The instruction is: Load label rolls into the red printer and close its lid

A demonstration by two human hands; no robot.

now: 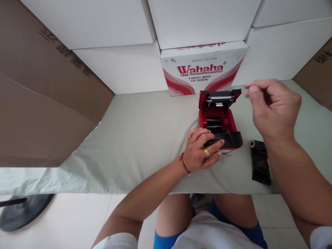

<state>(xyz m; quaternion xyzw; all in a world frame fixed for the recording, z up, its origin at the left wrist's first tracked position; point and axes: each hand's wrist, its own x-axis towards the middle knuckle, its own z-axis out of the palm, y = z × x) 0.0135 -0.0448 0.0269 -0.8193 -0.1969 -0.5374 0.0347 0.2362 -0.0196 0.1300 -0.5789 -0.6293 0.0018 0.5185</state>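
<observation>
A small red and black label printer (234,140) stands on the cloth-covered table with its lid (220,93) raised. Inside it, dark rollers and a strip of shiny black film (225,137) show. My left hand (199,148), with a ring and a red wrist cord, grips the printer's front left part, its fingers bent over the front edge and the film. To the right of the lid, my right hand (275,103) is raised with thumb and forefinger close together; anything between them is too small to see. Below it lies a roll of black ribbon (259,160), partly unrolled.
A white and red Wahaha water carton (204,69) stands right behind the printer. White boxes (116,69) line the back. Brown cartons stand at the left (52,103) and right (316,72). The table's front edge runs just before my legs. A round black base (26,211) sits on the floor.
</observation>
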